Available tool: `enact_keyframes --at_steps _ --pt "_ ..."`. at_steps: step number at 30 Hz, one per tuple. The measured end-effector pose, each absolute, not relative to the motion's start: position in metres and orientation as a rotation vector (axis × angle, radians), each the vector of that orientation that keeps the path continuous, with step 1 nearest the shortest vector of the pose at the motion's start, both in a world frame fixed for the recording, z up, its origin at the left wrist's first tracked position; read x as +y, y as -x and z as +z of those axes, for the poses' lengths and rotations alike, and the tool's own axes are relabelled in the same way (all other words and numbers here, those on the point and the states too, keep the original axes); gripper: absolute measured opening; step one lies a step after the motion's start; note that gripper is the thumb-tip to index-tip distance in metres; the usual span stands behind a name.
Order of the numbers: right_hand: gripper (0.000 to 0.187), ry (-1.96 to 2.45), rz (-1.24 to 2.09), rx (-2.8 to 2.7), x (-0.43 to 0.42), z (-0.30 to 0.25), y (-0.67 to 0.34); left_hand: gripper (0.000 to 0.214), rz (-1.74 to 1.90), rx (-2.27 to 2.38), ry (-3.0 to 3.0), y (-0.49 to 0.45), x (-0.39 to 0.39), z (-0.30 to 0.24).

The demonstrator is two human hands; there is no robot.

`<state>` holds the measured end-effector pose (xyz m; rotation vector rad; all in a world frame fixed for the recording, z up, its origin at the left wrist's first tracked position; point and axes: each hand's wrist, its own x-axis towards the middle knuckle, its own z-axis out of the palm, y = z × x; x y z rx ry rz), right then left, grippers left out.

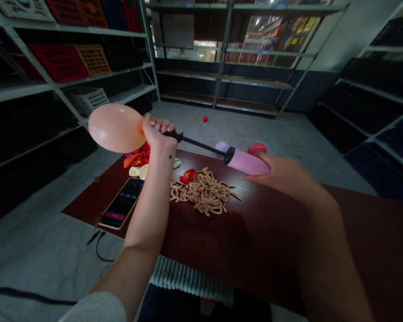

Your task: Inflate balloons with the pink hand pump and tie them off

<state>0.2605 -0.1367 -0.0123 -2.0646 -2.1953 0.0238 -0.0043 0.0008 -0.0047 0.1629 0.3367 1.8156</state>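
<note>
My left hand (pixel 159 132) is closed around the black end of a balloon pump, right at the neck of a peach balloon (pixel 117 128). The balloon is round and full of air, sticking out to the left. My right hand (pixel 278 172) grips the far end of the pump's pink barrel (pixel 248 162). Between the hands the black rod (pixel 201 144) is drawn well out of the barrel. Below the pump, a heap of thin tan uninflated balloons (pixel 208 191) lies on the table, with a red balloon (pixel 188 175) on it.
On the dark red table (pixel 201 241) lie a phone (pixel 122 203) showing a timer and flat coloured balloons (pixel 134 160), partly behind my left arm. A lilac balloon (pixel 222 146) and a red balloon (pixel 257 148) show beyond the table. Shelves (pixel 188 75) with crates (pixel 92 59) surround the floor.
</note>
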Motion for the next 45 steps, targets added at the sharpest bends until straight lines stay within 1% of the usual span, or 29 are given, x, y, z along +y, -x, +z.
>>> enact_keyframes --at_steps 2,4,8,10,15,20,25,28,35,40,45 --pt "0.059 2.082 -0.022 -2.18 -0.139 -0.009 -0.26 0.047 1.815 0.279 -0.123 0.001 -0.004 0.0" --pt "0.059 2.118 -0.144 -2.158 -0.141 -0.008 -0.259 0.048 1.834 0.233 -0.12 -0.003 -0.009 0.004" --pt "0.053 2.04 -0.461 -2.172 -0.142 -0.012 -0.254 0.048 1.894 0.226 -0.135 -0.006 -0.018 0.009" --pt "0.05 1.997 -0.568 -2.162 -0.143 -0.013 -0.252 0.049 1.908 0.223 -0.143 -0.007 -0.022 0.012" --pt "0.045 1.979 -0.637 -2.18 -0.147 -0.011 -0.246 0.049 1.892 0.206 -0.181 -0.022 -0.035 0.016" --pt "0.041 1.965 -0.643 -2.239 -0.15 -0.01 -0.235 0.052 1.787 0.317 -0.297 -0.056 -0.049 0.007" --pt "0.036 1.924 -0.61 -2.262 -0.15 -0.016 -0.228 0.054 1.681 0.431 -0.331 -0.08 -0.052 -0.011" --pt "0.037 1.907 -0.539 -2.256 -0.147 -0.021 -0.227 0.052 1.657 0.403 -0.331 -0.079 -0.047 -0.016" --pt "0.039 1.878 -0.256 -2.192 -0.14 -0.02 -0.22 0.055 1.661 0.336 -0.407 -0.052 -0.042 0.0" --pt "0.042 1.814 0.018 -2.204 -0.142 -0.018 -0.224 0.056 1.654 0.288 -0.468 -0.026 -0.044 0.017" --pt "0.043 1.797 0.207 -2.224 -0.137 -0.02 -0.236 0.057 1.69 0.237 -0.508 0.005 -0.035 0.018"
